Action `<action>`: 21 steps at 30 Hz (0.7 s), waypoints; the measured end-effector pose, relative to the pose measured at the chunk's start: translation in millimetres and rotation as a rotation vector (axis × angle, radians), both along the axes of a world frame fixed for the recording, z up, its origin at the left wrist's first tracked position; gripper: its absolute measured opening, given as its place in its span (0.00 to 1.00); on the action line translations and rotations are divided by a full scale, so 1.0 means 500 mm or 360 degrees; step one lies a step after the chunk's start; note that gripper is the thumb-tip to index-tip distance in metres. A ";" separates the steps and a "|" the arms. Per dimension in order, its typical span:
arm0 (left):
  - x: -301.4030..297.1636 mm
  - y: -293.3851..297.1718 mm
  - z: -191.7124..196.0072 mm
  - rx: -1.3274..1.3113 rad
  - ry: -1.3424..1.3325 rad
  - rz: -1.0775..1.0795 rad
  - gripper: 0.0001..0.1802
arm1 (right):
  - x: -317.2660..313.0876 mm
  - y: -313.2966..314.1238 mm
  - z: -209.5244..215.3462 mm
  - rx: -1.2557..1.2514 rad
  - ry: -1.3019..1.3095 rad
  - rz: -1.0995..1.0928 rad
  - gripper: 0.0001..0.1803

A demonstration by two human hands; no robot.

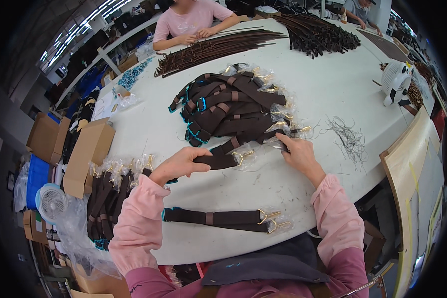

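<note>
My left hand (184,163) is closed on a dark brown webbing strap (219,161), whose gold hook (243,157) sits in clear plastic. My right hand (301,155) pinches at the hook end of another dark strap (256,136), along the near edge of a large strap pile (228,107). Those piled straps have brown loops, bright blue-covered buckles and plastic-wrapped gold hooks. Nearer to me, a pair of straps (228,219) lies flat with its hooks to the right. A second bundle of straps (107,198) hangs over the table's left edge.
Loose threads (346,141) lie on the white table (328,89) at right, near a white fan (396,82). Brown strips (218,49) and a dark bundle (323,37) lie at the far side, where a person in pink (191,22) works. Cardboard boxes (89,154) stand left.
</note>
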State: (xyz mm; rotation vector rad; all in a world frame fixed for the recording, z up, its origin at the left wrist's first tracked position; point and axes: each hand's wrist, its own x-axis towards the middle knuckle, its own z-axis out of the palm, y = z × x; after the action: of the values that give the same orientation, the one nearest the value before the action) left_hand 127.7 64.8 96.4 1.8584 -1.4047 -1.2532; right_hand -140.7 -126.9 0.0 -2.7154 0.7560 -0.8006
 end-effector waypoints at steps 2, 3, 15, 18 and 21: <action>0.017 0.021 -0.031 0.0158 -0.0171 -0.0022 0.12 | 0.005 0.018 0.004 0.0145 -0.0045 0.0115 0.23; 0.024 0.024 -0.039 0.0255 -0.0323 -0.0048 0.12 | 0.010 0.025 0.001 0.0185 -0.0073 0.0209 0.23; -0.056 -0.005 -0.195 -0.0708 -0.0838 -0.0148 0.11 | 0.092 0.084 -0.001 0.0316 0.0345 0.0253 0.28; -0.093 0.013 -0.204 -0.1122 -0.1544 -0.0538 0.10 | 0.051 0.091 0.026 0.0402 0.0245 0.0273 0.28; -0.134 0.015 -0.207 -0.1378 -0.1759 -0.0720 0.15 | -0.002 0.091 0.017 0.0295 0.0387 0.0314 0.27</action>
State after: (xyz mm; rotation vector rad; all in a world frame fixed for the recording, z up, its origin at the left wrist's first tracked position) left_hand 60.9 72.5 -7.2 1.5771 -2.4477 0.4612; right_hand -141.9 -81.4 8.5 -2.6913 0.5627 -0.3438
